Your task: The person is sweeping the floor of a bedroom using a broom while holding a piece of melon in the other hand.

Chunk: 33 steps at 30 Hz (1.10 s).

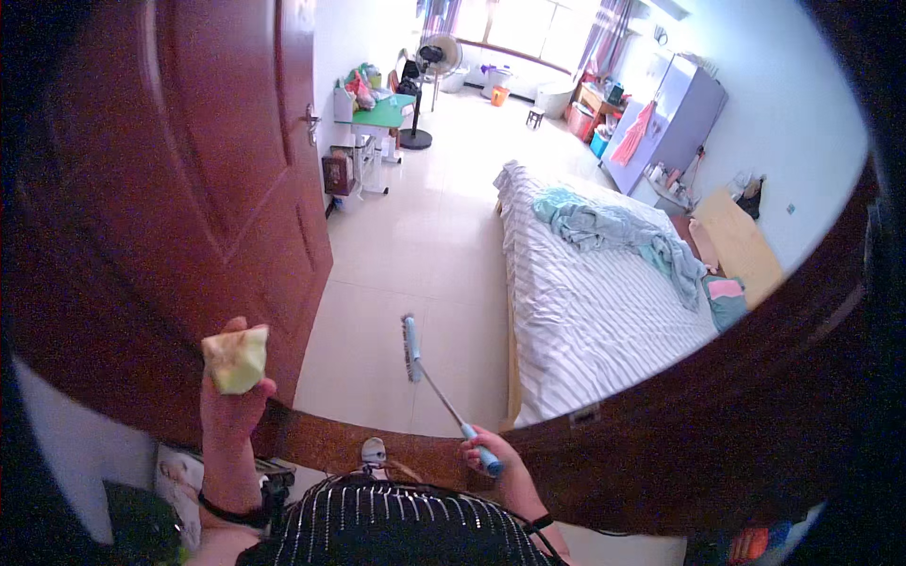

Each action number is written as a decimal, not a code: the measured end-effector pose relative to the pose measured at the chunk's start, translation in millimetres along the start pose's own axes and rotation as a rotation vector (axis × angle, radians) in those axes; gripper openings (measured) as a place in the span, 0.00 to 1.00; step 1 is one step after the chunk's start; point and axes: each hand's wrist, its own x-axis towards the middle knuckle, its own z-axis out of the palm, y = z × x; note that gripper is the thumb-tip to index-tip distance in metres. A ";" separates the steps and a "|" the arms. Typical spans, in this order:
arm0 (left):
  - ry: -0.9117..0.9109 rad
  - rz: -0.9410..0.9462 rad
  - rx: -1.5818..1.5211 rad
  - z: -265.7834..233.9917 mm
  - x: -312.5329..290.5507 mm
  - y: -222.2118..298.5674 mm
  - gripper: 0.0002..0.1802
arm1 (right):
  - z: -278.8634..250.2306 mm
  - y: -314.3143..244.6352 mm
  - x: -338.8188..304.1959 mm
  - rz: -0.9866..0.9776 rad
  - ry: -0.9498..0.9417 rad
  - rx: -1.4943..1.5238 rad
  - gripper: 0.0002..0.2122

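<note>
Off the left edge of the bed [604, 321], brush [412, 349] likely light, stiff, right hand [491, 447] closed round its grip [490, 463], best hold; left hand [233, 407] half-curled round pale-green chunk [240, 362], probably slippery.

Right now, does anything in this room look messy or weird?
Yes: the crumpled blue-grey cloth blanket is bunched up on the white-and-grey striped bed, not spread flat.

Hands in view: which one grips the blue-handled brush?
The right hand, closed round the blue grip of the brush; the left hand instead holds a pale green chunk.
</note>
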 end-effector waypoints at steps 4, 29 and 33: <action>-0.089 -0.171 -0.177 13.7 155.3 -46.9 0.37 | 22.8 -83.9 30.5 -0.101 0.091 -0.037 0.21; -0.025 0.065 -0.053 -187.2 837.7 -286.7 0.39 | 12.2 -809.8 431.7 -0.065 -0.061 -0.084 0.26; -0.088 -0.048 -0.150 -209.2 996.3 -331.0 0.40 | 27.1 -912.2 475.6 -0.086 -0.032 -0.059 0.25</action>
